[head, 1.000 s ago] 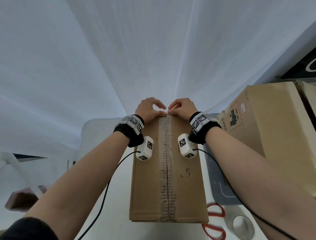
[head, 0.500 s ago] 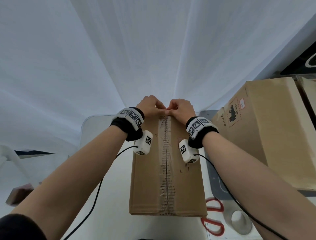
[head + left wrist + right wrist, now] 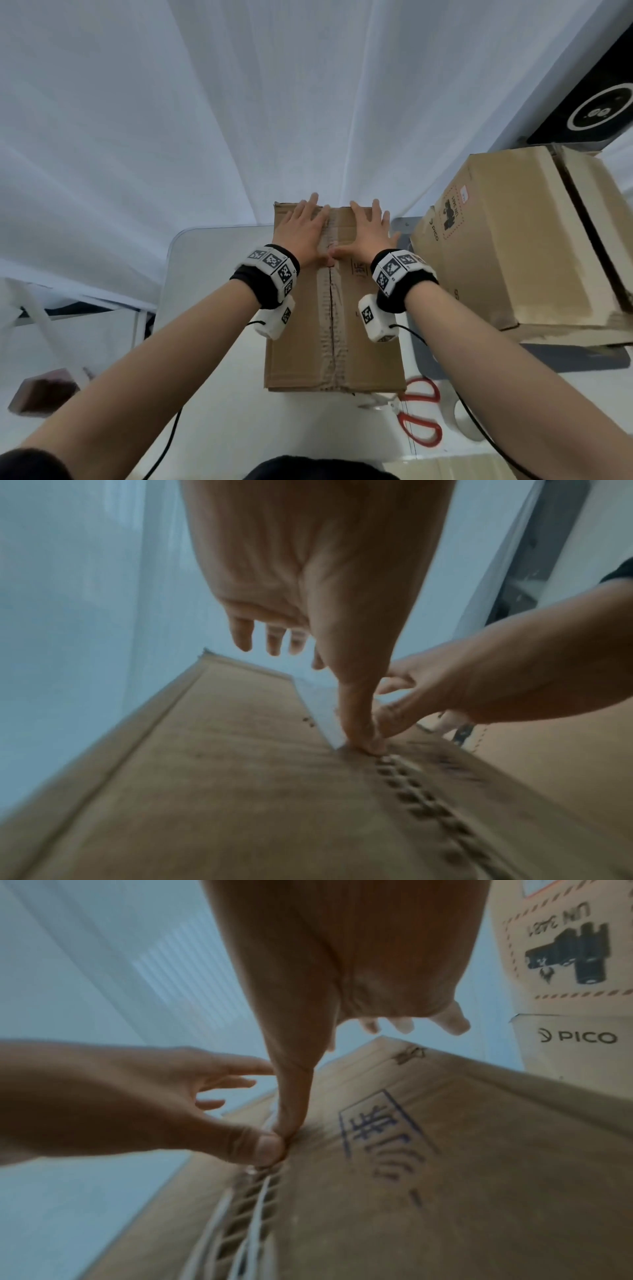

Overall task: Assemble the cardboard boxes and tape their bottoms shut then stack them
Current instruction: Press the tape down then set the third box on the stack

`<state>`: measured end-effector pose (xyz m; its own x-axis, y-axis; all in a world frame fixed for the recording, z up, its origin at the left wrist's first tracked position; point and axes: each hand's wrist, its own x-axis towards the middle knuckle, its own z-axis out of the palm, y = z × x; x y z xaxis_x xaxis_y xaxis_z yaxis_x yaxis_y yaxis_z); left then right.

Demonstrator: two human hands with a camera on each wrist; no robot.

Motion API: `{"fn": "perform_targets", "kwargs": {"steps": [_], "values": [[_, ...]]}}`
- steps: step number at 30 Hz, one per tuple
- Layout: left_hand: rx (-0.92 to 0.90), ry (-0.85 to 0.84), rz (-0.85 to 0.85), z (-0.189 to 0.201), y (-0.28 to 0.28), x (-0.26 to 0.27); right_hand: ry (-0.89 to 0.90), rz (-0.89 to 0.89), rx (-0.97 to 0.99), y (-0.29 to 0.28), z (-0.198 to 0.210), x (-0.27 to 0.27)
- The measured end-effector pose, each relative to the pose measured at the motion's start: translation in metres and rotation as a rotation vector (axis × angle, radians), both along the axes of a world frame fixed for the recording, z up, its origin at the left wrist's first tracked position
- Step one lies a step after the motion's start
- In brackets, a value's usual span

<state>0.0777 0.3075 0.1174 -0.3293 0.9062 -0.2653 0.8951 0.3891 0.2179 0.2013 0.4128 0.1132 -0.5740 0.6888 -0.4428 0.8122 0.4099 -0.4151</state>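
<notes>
A brown cardboard box lies on the white table with its taped centre seam facing up. My left hand and right hand are spread over the box's far end, fingers straight. Both thumbs meet on the seam, and the left thumb and right thumb press down on the tape side by side. The other fingers stay lifted a little above the cardboard. Neither hand holds anything.
A second, larger cardboard box with a PICO print stands at the right, close to my right hand. Red-handled scissors and a roll of tape lie near the box's front right corner. White curtain hangs behind.
Both hands were curled together at the box's far edge. They have now opened flat, and the thumbs have slid back along the seam toward me.
</notes>
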Motion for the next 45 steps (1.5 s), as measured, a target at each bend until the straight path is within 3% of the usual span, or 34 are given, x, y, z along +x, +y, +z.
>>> {"fn": "perform_targets", "kwargs": {"steps": [5,8,18,21,26,28,31,34,37,41,43,45], "values": [[-0.172,-0.016,-0.124,-0.003,-0.032,0.020,-0.043,-0.032,0.040,-0.022,0.003,0.018],[-0.171,-0.027,-0.121,0.000,-0.050,0.030,0.005,-0.120,0.007,-0.031,0.005,0.026],[-0.257,0.009,-0.285,0.008,-0.129,0.103,0.023,-0.107,-0.003,-0.062,-0.003,0.054],[-0.233,0.081,-0.351,0.012,-0.145,0.122,0.054,-0.140,0.012,-0.067,-0.003,0.055],[-0.355,0.263,-0.385,0.008,-0.163,0.154,0.064,-0.166,-0.027,-0.070,-0.003,0.059],[-0.380,0.280,-0.357,0.008,-0.164,0.163,0.082,-0.184,-0.059,-0.069,-0.003,0.061],[-0.330,0.102,-0.250,0.015,-0.157,0.163,0.135,-0.304,-0.149,-0.064,-0.002,0.063],[-0.206,-0.093,0.046,0.019,-0.143,0.143,0.111,-0.370,-0.195,-0.059,0.007,0.064],[-0.214,-0.130,0.314,0.019,-0.138,0.119,0.113,-0.411,-0.163,-0.055,0.019,0.063],[-0.231,-0.214,0.413,0.015,-0.156,0.082,0.332,-0.455,-0.274,-0.053,0.023,0.057],[-0.229,-0.285,0.418,0.014,-0.169,0.054,0.303,-0.435,-0.336,-0.059,0.022,0.057],[-0.205,-0.385,0.432,0.015,-0.183,0.027,0.149,-0.363,-0.339,-0.063,0.011,0.059]]}}
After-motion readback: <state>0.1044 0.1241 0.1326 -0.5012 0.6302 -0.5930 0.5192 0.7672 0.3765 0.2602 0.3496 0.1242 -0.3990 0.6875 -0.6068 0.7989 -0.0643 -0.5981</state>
